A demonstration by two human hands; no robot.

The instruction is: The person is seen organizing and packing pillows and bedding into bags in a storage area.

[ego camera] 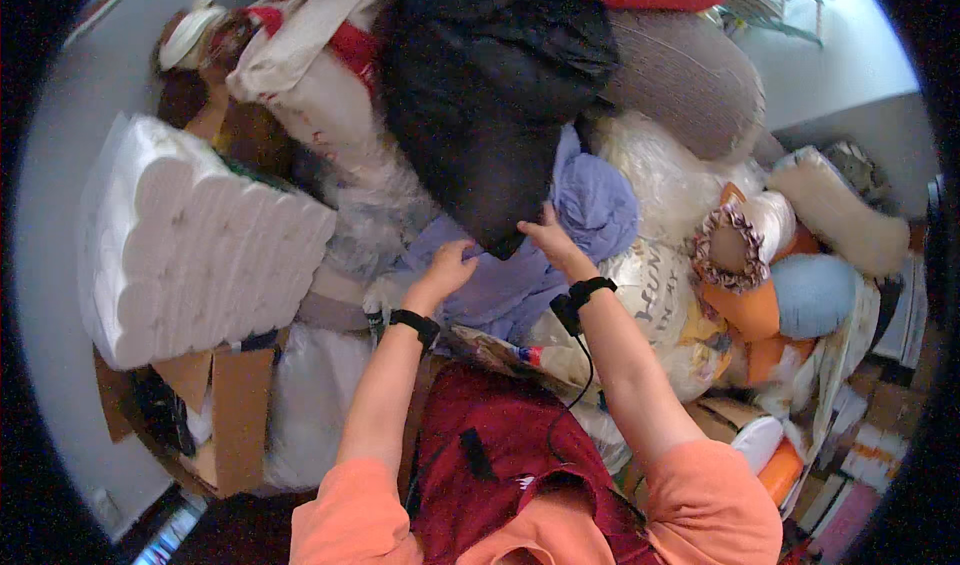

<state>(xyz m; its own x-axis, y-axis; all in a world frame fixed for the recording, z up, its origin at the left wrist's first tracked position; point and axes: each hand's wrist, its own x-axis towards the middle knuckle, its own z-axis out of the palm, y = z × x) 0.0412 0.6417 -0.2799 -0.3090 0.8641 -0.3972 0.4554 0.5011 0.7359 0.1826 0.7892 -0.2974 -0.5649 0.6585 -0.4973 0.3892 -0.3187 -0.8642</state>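
Note:
A large black bag or cloth, its exact kind unclear, spreads before me and narrows to a point near my hands. My right hand is at its lower right edge, thumb over the black material and fingers behind it. My left hand is just left of the tip, fingers bent. Whether those fingers pinch anything is unclear. Beneath both hands lies crumpled lavender-blue fabric or plastic, with a rounded bundle of the same colour to the right. Each wrist wears a black strap.
A plastic-wrapped pack of white rolls stands left above an open cardboard box. Right are a translucent bag bearing writing, a light-blue rounded object and a beige cushion-like roll. A ribbed grey-brown bundle lies behind.

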